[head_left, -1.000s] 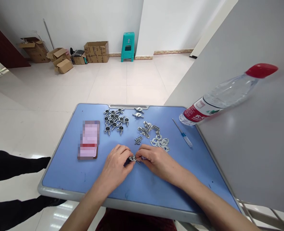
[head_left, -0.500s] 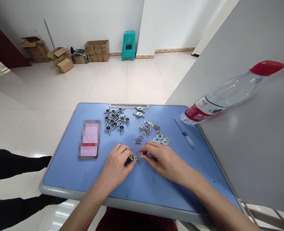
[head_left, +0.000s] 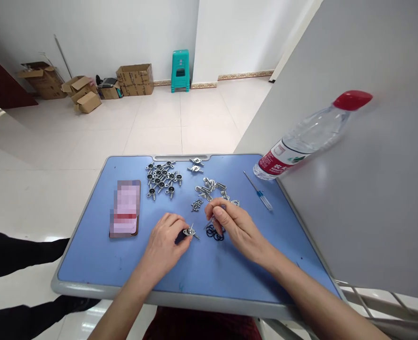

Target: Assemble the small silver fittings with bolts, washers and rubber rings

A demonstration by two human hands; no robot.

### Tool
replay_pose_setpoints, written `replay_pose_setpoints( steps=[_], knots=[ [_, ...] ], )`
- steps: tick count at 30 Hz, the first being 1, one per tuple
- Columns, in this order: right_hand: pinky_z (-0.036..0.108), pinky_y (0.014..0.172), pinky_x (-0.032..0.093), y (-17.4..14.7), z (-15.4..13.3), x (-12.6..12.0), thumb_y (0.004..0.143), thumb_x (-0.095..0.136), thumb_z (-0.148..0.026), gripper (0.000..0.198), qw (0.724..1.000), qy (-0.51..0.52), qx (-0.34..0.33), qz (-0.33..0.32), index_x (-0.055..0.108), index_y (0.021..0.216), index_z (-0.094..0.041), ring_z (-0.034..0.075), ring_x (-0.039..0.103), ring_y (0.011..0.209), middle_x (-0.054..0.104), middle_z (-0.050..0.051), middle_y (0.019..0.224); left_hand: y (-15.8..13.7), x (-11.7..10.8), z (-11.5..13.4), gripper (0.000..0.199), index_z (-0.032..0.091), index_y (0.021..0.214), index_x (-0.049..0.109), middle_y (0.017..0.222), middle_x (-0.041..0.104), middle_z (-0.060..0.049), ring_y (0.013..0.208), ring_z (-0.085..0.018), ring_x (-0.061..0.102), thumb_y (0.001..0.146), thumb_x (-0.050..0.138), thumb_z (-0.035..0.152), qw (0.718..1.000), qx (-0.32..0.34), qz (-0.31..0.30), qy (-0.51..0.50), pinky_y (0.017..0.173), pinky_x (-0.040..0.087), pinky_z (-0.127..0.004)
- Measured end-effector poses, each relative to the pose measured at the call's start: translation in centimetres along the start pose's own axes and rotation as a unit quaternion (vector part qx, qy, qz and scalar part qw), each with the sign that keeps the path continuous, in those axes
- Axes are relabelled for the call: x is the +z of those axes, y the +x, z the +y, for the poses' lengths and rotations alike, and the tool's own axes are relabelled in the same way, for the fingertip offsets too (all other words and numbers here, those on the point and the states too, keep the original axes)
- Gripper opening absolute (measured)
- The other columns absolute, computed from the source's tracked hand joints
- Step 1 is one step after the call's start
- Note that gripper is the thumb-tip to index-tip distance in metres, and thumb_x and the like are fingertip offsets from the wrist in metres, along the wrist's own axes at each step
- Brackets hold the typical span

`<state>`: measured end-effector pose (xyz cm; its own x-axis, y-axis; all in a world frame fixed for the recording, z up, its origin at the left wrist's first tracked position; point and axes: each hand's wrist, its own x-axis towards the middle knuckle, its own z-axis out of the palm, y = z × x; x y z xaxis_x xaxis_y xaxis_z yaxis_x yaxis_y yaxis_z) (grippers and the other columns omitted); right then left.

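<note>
In from the near edge of the table (head_left: 223, 281), the left hand (head_left: 168, 240) squeezes a half-hidden metal part (head_left: 190, 232); the right hand (head_left: 237, 227) pinches a thin, hard-to-see thing (head_left: 209, 222) by round black rings (head_left: 215, 235).

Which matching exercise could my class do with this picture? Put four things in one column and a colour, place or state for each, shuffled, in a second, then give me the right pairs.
Column one
1. Left hand
2. Rings
3. Bottle cap
4. Stool

Column two
A. Red
B. Standing on the floor, close to the wall
C. Holding a small metal part
D. Partly hidden by the right hand

Right pairs
1-C
2-D
3-A
4-B
</note>
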<state>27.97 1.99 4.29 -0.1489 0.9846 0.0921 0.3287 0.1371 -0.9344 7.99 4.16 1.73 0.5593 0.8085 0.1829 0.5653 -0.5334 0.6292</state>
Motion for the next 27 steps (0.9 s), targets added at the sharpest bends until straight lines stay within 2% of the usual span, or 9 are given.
replay_pose_setpoints(
  steps=[3, 8, 17, 19, 22, 27],
  knots=[
    [0.027, 0.059, 0.043, -0.1, 0.0, 0.3, 0.101, 0.03, -0.052, 0.04, 0.999, 0.015, -0.026, -0.023, 0.051, 0.089, -0.021, 0.013, 0.049, 0.058, 0.05, -0.002, 0.065, 0.0, 0.0, 0.0, 0.011, 0.02, 0.087, 0.061, 0.096, 0.065, -0.004, 0.09, -0.021, 0.057, 0.083, 0.06, 0.01, 1.0, -0.002, 0.001, 0.0, 0.079, 0.05, -0.035],
    [0.028, 0.064, 0.043, -0.1, -0.4, 0.6, 0.101, 0.026, -0.055, 0.045, 0.996, -0.033, -0.056, -0.061, 0.051, 0.087, -0.021, 0.014, 0.048, 0.066, 0.052, 0.001, 0.075, 0.0, 0.1, -0.1, 0.01, 0.02, 0.086, 0.061, 0.095, 0.065, -0.004, 0.089, -0.02, 0.057, 0.083, 0.06, 0.011, 1.0, 0.003, 0.004, 0.003, 0.077, 0.05, -0.034],
    [0.027, 0.065, 0.045, 0.0, -0.2, 0.9, 0.103, 0.026, -0.044, 0.036, 0.991, -0.078, -0.078, -0.071, 0.049, 0.088, -0.022, 0.014, 0.05, 0.069, 0.055, 0.002, 0.079, -0.1, 0.1, 0.0, 0.012, 0.02, 0.087, 0.061, 0.094, 0.064, -0.003, 0.088, -0.02, 0.055, 0.084, 0.058, 0.009, 1.0, 0.003, 0.001, 0.002, 0.076, 0.049, -0.034],
    [0.027, 0.065, 0.047, 0.0, -0.1, 1.1, 0.103, 0.03, -0.038, 0.028, 0.988, -0.095, -0.101, -0.063, 0.05, 0.091, -0.022, 0.014, 0.053, 0.07, 0.058, 0.003, 0.081, -0.1, 0.2, -0.1, 0.011, 0.021, 0.088, 0.061, 0.095, 0.064, -0.003, 0.089, -0.02, 0.055, 0.085, 0.057, 0.011, 1.0, 0.003, 0.002, -0.001, 0.076, 0.049, -0.034],
    [0.029, 0.069, 0.051, 0.1, 0.2, 1.7, 0.102, 0.036, -0.028, 0.016, 0.979, -0.119, -0.161, -0.032, 0.049, 0.107, -0.022, 0.015, 0.06, 0.076, 0.063, 0.004, 0.088, -0.1, 0.2, -0.1, 0.01, 0.021, 0.088, 0.062, 0.095, 0.064, -0.004, 0.089, -0.021, 0.055, 0.087, 0.057, 0.012, 1.0, 0.001, -0.001, -0.005, 0.077, 0.048, -0.035],
    [0.029, 0.072, 0.052, 0.0, 0.5, 1.6, 0.101, 0.035, -0.019, 0.023, 0.952, -0.168, -0.253, -0.024, 0.048, 0.12, -0.023, 0.016, 0.063, 0.082, 0.067, 0.005, 0.095, -0.1, 0.1, 0.0, 0.013, 0.021, 0.09, 0.062, 0.094, 0.064, -0.003, 0.089, -0.021, 0.055, 0.086, 0.056, 0.01, 1.0, -0.001, -0.005, -0.008, 0.077, 0.049, -0.035]
  ],
)
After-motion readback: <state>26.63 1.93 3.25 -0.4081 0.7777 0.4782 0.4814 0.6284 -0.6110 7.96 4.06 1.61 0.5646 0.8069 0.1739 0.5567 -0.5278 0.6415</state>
